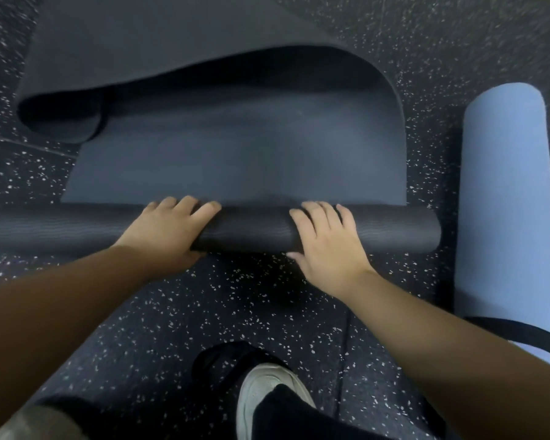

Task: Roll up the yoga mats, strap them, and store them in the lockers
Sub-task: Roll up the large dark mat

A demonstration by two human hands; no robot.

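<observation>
Left hand (pixel 175 227) and right hand (pixel 326 239) grasp rolled end of dark mat (pixel 242 160); strapped blue mat (pixel 505 198) lies beside, on floor (pixel 235 300).

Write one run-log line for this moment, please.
step: rolling | left hand, right hand: on dark mat roll | blue mat: rolled, strapped

Black mat (pixel 235 154), light-blue mat (pixel 505 185), white-speckled dark floor (pixel 235 296).

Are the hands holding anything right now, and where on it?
Both hands grip the rolled end of the black mat: left hand near the roll's middle, right hand toward its right end, fingers curled over the top.
</observation>
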